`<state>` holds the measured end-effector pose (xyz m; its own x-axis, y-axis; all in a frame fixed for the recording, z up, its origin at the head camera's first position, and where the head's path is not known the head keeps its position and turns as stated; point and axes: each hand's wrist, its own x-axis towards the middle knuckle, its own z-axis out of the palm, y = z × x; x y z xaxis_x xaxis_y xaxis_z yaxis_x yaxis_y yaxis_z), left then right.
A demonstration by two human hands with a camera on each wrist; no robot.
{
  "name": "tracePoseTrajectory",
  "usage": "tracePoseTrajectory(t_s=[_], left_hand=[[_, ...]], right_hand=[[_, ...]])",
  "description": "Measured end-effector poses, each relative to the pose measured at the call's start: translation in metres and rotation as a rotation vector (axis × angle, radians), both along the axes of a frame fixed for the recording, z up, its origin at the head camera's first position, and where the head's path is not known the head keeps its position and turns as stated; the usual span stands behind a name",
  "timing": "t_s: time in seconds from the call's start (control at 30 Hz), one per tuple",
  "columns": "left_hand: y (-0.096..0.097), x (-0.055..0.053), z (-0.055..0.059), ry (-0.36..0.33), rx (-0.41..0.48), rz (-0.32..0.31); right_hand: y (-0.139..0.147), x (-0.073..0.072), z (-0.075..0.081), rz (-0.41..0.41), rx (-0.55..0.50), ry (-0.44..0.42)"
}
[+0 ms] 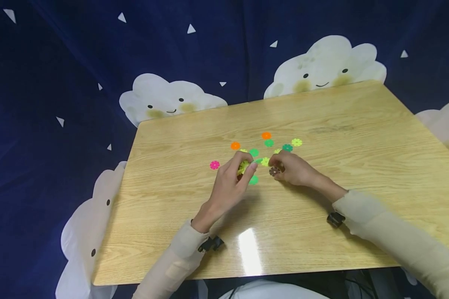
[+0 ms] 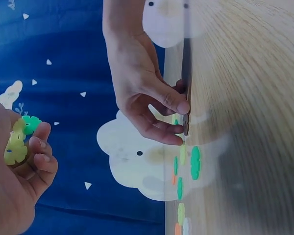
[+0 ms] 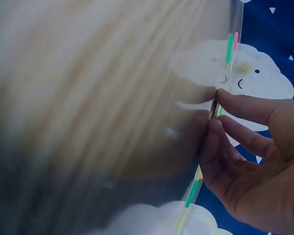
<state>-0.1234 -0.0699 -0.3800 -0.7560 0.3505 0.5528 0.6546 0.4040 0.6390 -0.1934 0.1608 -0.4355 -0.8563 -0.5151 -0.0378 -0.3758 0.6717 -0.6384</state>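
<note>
My left hand (image 1: 226,185) is raised above the tabletop and holds joined notched plastic discs. In the left wrist view, a yellow disc (image 2: 15,148) and a green disc (image 2: 32,124) show between its curled fingers; part of the cluster is hidden by the palm. To its right, my right hand (image 1: 294,168) is low at the table surface. Its thumb and fingers pinch a brown notched disc (image 1: 274,171) by the edges, flat against the wood. In the right wrist view that brown disc (image 3: 213,108) appears edge-on between the fingertips.
Loose discs lie around the hands on the wooden table (image 1: 164,216): a pink disc (image 1: 215,165), two orange ones, several green and yellow ones, and a teal disc (image 1: 287,147). Behind the table hangs a dark blue curtain (image 1: 217,50) with cloud prints.
</note>
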Motion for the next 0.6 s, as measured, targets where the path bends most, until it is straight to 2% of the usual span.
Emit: tracePoseTrajectory(t_s=[0.17,0.37,0.6], left_hand=[[0.0004,0.0002,0.0004,-0.007,0.005,-0.009],[0.0009,0.0012,0.0001,-0.004,-0.007,-0.016],[0.0008,0.0014,0.0004,0.003,-0.007,-0.009]], right_hand=[[-0.0025,0.0012,0.0008,0.004,0.004,0.021],[-0.004,0.0028,0.0003,0.029,-0.001,-0.021],[-0.0034,0.0049,0.0002,0.052,-0.009,-0.01]])
